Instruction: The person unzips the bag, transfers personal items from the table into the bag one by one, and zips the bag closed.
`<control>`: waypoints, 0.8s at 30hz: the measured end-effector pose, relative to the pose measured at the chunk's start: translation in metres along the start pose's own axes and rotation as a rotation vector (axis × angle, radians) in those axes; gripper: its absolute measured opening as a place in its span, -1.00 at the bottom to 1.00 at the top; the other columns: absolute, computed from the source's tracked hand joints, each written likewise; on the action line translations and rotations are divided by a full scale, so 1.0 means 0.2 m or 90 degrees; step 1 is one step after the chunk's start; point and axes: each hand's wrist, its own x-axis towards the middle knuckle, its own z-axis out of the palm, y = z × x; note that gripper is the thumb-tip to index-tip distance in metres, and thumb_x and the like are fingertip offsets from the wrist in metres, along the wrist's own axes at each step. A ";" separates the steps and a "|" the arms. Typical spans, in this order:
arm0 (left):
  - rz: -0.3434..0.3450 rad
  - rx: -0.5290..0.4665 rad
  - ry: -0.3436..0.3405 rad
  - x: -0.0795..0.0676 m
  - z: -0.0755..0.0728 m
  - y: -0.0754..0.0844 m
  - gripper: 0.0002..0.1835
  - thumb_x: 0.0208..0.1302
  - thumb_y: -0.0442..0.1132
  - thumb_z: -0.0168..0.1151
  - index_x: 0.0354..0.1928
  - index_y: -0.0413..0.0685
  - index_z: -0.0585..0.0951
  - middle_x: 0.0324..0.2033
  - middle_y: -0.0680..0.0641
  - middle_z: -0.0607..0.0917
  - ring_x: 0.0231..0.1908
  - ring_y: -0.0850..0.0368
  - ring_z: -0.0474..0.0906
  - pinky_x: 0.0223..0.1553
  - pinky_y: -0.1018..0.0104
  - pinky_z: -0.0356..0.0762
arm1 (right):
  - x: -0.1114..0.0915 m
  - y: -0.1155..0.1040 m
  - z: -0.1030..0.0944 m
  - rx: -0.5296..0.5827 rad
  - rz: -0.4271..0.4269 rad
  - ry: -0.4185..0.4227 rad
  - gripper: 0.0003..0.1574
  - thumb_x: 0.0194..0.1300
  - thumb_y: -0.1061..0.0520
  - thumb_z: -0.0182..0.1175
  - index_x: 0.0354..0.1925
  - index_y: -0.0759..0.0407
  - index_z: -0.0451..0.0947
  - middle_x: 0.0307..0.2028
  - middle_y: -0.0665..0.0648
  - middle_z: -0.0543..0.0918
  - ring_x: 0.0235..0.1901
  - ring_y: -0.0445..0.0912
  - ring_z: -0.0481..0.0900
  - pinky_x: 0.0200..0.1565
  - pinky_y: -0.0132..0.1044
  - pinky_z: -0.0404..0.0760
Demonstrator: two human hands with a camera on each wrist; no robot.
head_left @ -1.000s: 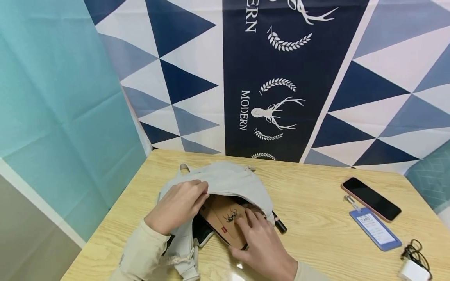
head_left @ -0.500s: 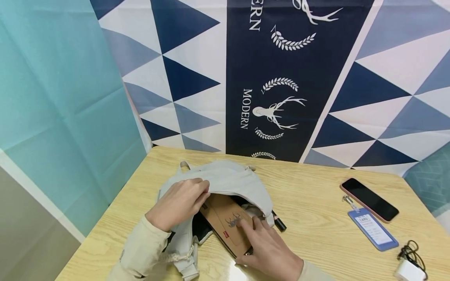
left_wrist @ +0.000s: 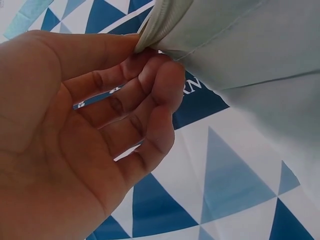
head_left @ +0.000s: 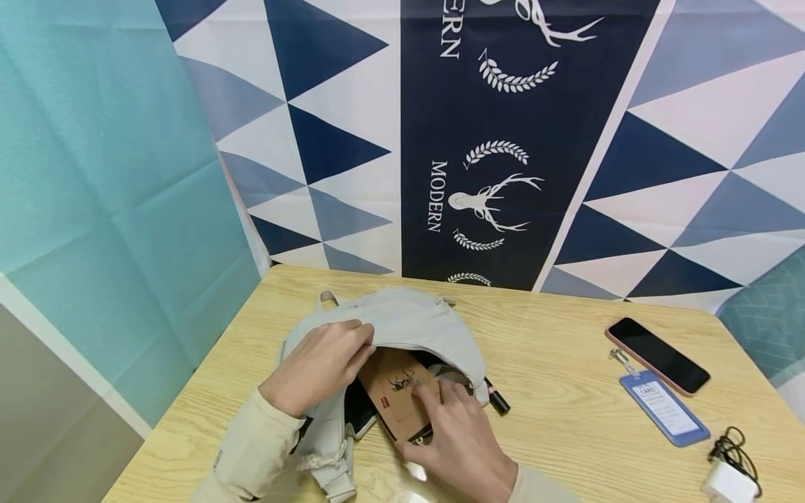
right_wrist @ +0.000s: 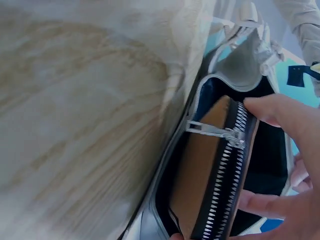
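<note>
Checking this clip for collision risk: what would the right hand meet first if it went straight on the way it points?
Past the brown wallet it grips, the right hand would probably meet the inside of the grey bag; depth and hidden contents there are unclear.

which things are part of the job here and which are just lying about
Likely in use:
pale grey fabric backpack
flat tan zip-up case

Apparently lying about:
black phone with pink edge
blue rectangular card holder
white block with black cable
slim black cylinder
</note>
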 end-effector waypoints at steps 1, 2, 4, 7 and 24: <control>0.001 0.000 0.001 0.00 0.00 0.00 -0.83 0.20 -0.23 0.14 -0.52 0.08 0.41 -0.67 0.22 0.31 -0.68 0.37 0.23 -0.62 0.50 0.24 | 0.00 0.00 0.01 0.001 0.003 0.003 -0.14 -0.37 -0.40 0.27 -0.08 -0.01 0.43 -0.32 0.16 0.51 -0.29 0.05 0.49 -0.36 -0.13 0.49; 0.003 -0.001 0.003 0.00 0.00 0.00 -0.83 0.20 -0.23 0.14 -0.52 0.08 0.41 -0.66 0.22 0.31 -0.68 0.38 0.23 -0.62 0.50 0.24 | 0.01 -0.01 0.01 0.002 0.007 0.005 -0.15 -0.36 -0.38 0.27 -0.09 0.00 0.42 -0.31 0.15 0.51 -0.27 0.05 0.49 -0.38 -0.14 0.50; 0.007 -0.003 0.005 0.00 0.00 0.00 -0.83 0.21 -0.23 0.14 -0.51 0.08 0.42 -0.66 0.22 0.32 -0.68 0.39 0.23 -0.61 0.51 0.25 | 0.02 -0.01 0.02 0.007 0.015 0.005 -0.16 -0.35 -0.36 0.28 -0.09 0.02 0.40 -0.28 0.16 0.51 -0.24 0.06 0.48 -0.40 -0.14 0.51; 0.011 0.001 0.007 0.00 0.01 0.01 -0.84 0.21 -0.23 0.13 -0.51 0.08 0.43 -0.66 0.22 0.32 -0.67 0.39 0.23 -0.59 0.50 0.25 | 0.05 -0.02 0.03 0.018 0.023 0.001 -0.12 -0.32 -0.36 0.28 -0.05 0.06 0.37 -0.19 0.23 0.51 -0.18 0.10 0.47 -0.38 -0.11 0.54; 0.013 0.024 -0.001 0.00 -0.02 0.04 -0.88 0.24 -0.19 0.10 -0.47 0.12 0.45 -0.62 0.23 0.36 -0.63 0.40 0.25 -0.50 0.45 0.29 | 0.13 -0.02 0.10 -0.008 0.013 -0.053 -0.03 -0.11 -0.47 0.18 0.04 0.21 0.37 -0.28 0.32 0.52 -0.31 0.16 0.51 -0.47 -0.06 0.52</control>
